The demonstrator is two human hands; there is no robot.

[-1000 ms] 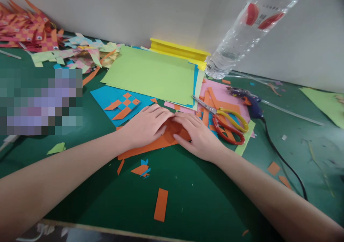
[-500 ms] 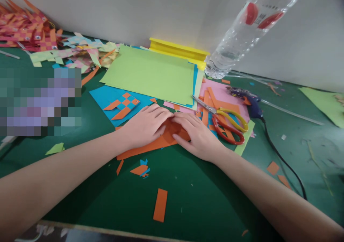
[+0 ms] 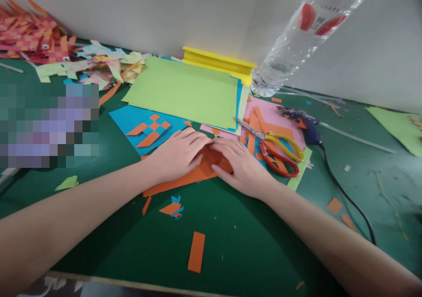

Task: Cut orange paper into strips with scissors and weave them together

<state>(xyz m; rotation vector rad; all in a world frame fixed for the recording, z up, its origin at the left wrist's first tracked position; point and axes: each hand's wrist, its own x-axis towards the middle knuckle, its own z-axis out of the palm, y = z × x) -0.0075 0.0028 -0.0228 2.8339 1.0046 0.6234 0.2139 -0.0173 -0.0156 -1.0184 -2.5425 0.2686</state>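
One left hand [image 3: 180,153], one right hand [image 3: 244,167] curved over orange paper [image 3: 207,161]; grip pinching? I can't tell; scissors [image 3: 263,135] right of paper.

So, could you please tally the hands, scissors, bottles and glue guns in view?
Bare hands on orange paper: 2 (left hand, right hand)
Red-and-yellow-handled metal scissors: 1
Tall clear plastic bottle: 1
Dark-blue glue gun with black cord: 1
Total: 5

On the green counter [image 3: 250,244], an orange sheet [image 3: 180,182] is spread at centre, an orange rectangle [image 3: 196,252] is placed nearer, a light-green scrap [image 3: 67,182] at left, and orange-and-pink woven paper [image 3: 36,40] is heaped far left.
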